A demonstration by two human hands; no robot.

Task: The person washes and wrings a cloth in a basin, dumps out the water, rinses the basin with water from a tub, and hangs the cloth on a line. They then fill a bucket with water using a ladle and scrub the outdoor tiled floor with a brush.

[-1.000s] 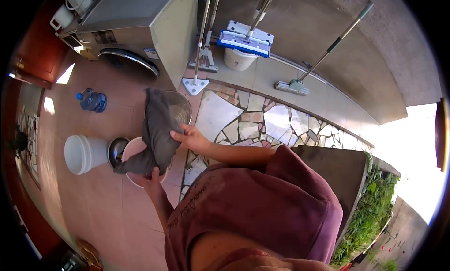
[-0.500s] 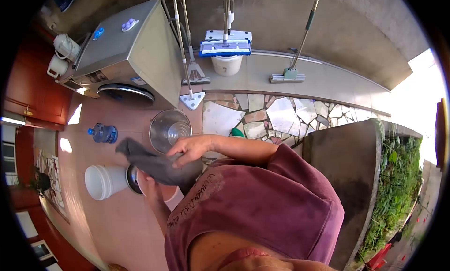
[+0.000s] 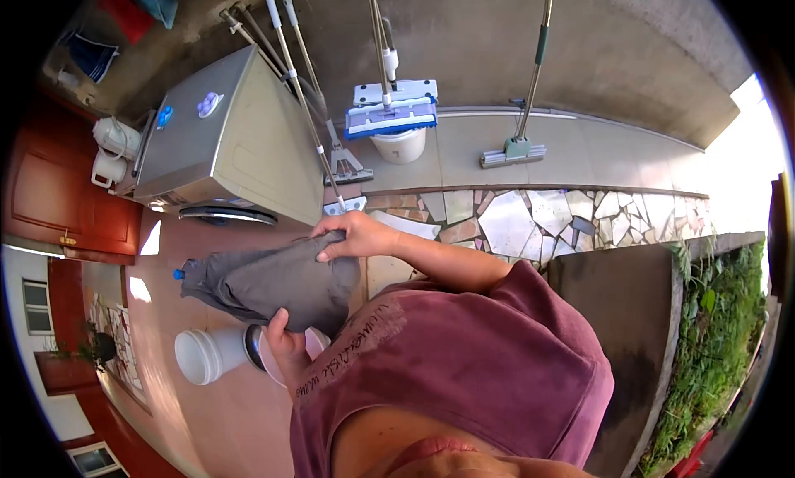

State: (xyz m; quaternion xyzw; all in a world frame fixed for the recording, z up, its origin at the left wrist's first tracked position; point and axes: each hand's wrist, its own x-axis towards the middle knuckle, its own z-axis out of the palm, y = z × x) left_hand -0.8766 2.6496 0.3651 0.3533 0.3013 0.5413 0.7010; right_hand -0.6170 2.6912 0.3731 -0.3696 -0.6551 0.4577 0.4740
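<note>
The right hand (image 3: 361,234) pinches the grey cloth (image 3: 269,279) along its far right edge, the left hand (image 3: 286,344) its near edge. It extends left beyond both.

Pink basin (image 3: 315,342), left of centre: mostly hidden by grey cloth (image 3: 290,283), left hand (image 3: 287,347) and shirt (image 3: 472,370). Bowl (image 3: 254,345) beside it: only sliver shows, next to white bucket (image 3: 201,356). Blue cap (image 3: 179,274), far left: rest covered by cloth. Mop handle (image 3: 542,45), upper right: cut by top edge. Red object (image 3: 690,459), lower right: too little visible to tell. Lettering (image 3: 364,329) on shirt: too small to read fully.
</note>
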